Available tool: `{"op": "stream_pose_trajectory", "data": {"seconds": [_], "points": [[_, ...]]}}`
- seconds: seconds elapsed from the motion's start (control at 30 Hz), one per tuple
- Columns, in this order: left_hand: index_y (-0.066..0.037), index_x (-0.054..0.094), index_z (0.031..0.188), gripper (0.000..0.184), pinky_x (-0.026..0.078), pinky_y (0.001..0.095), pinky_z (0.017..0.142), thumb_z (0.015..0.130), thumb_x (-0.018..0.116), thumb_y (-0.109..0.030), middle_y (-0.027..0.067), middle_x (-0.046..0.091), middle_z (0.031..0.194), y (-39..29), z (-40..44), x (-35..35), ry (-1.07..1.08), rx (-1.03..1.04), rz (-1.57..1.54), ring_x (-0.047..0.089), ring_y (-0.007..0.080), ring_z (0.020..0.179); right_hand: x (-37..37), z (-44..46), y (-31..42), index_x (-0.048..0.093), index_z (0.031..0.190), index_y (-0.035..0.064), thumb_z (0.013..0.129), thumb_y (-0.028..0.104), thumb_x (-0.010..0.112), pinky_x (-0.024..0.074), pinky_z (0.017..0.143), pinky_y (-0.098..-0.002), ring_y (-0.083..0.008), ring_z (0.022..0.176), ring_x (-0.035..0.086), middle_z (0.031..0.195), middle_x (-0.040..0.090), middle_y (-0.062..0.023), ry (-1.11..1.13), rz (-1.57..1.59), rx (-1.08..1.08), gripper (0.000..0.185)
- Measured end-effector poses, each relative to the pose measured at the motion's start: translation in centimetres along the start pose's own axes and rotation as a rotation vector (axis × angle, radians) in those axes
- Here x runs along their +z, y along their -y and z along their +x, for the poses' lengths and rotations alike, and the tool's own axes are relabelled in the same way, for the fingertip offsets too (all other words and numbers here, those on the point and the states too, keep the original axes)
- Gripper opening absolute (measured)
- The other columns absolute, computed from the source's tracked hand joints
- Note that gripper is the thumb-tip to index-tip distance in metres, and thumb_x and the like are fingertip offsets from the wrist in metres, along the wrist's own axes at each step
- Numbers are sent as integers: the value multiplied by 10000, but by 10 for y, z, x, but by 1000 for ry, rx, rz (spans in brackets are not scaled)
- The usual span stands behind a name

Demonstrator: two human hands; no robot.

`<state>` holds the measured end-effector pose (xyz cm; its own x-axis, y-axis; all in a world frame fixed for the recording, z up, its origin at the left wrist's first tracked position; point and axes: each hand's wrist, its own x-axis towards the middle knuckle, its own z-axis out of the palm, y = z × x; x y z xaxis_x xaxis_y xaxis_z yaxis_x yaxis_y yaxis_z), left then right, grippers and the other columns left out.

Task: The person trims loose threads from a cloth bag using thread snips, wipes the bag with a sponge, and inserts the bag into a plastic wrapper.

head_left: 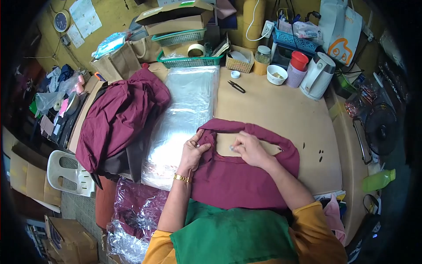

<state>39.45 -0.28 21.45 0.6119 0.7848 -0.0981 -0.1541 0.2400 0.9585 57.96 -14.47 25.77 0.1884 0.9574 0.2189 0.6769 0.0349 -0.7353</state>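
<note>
The maroon garment (239, 187) lies on the bench's (281, 105) near side; the left hand (191, 154) pinches its left part, and over its opening the right hand (251, 150) holds, fingers drawn together, a pale thing (232, 148) too small to identify

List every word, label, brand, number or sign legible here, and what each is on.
Nothing reads with certainty.
Sheet at the top edge: figures, perhaps "23 24", too small to confirm.
Green label: too small.
Wall clock: dial numbers too blurred.
Wall paper: print too faint.
Pale bag: orange logo, lettering too blurred.
</note>
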Motion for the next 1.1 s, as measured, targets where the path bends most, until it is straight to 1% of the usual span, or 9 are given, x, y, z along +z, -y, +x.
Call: {"op": "stream_pose_trajectory", "data": {"seconds": [0.07, 0.23, 0.4, 0.6, 0.73, 0.83, 0.93, 1.03, 1.1], "points": [[82, 319, 1469, 736, 492, 213, 897, 809, 642, 131, 135, 529, 1389, 2, -1, -4, 80, -64, 3, 604, 114, 1082, 6, 22, 18, 610, 831, -17, 845, 52, 635, 485, 754, -434, -360, 838, 610, 864, 582, -163, -28, -13, -21, 75], [58, 228, 1515, 834, 334, 249, 1094, 746, 517, 201, 115, 424, 1486, 10, 0, -7, 181, -33, 3, 422, 164, 1346, 69, 69, 8, 599, 802, -20, 823, 14, 637, 482, 717, -434, -354, 808, 612, 850, 579, -168, -105, 100, -183, 55], [49, 209, 1523, 854, 335, 250, 1099, 715, 438, 201, 117, 407, 1497, 3, -5, -3, 168, -92, -142, 417, 171, 1352, 76, 63, 13, 590, 786, -26, 810, -21, 624, 487, 690, -436, -371, 775, 606, 830, 565, -180, -238, -7, -201, 42], [44, 193, 1530, 884, 374, 228, 1054, 679, 382, 187, 118, 365, 1524, -9, -10, 5, 135, -180, -199, 409, 160, 1348, 69, 63, 6, 568, 798, -13, 833, -5, 616, 477, 695, -476, -399, 790, 601, 843, 553, -186, -164, 38, -203, 60], [19, 224, 1531, 869, 429, 188, 941, 691, 367, 189, 108, 383, 1515, 2, -3, -5, 161, -202, -341, 459, 144, 1287, 73, 60, 15, 574, 781, -21, 827, -16, 623, 490, 701, -454, -388, 790, 609, 837, 565, -183, -231, 70, -154, 68], [21, 263, 1518, 813, 457, 181, 874, 729, 367, 185, 105, 417, 1495, 23, 3, -19, 123, -217, -438, 521, 140, 1225, 72, 21, 29, 575, 781, -23, 840, 13, 625, 493, 708, -446, -376, 795, 613, 840, 580, -178, -64, -65, -212, 86], [47, 260, 1500, 879, 448, 336, 1064, 641, 370, 204, 166, 450, 1449, 11, 1, -12, 77, -217, -440, 527, 217, 1258, 57, 3, 23, 612, 814, -10, 836, 16, 636, 505, 703, -397, -341, 772, 635, 781, 589, -160, 78, 51, -200, 42], [30, 263, 1504, 852, 458, 330, 1053, 683, 404, 207, 157, 449, 1449, -4, -3, -3, 143, -227, -531, 535, 216, 1249, 21, 15, 36, 625, 841, -16, 850, 61, 623, 501, 712, -422, -363, 789, 629, 855, 615, -176, -15, 93, -3, 78], [38, 280, 1506, 767, 480, 165, 791, 785, 508, 167, 52, 557, 1288, -18, -11, 14, 64, -173, -328, 541, 27, 819, 21, 25, 29, 619, 824, -20, 852, 55, 619, 499, 706, -429, -373, 777, 627, 844, 611, -174, -140, 113, -2, 80]]}}
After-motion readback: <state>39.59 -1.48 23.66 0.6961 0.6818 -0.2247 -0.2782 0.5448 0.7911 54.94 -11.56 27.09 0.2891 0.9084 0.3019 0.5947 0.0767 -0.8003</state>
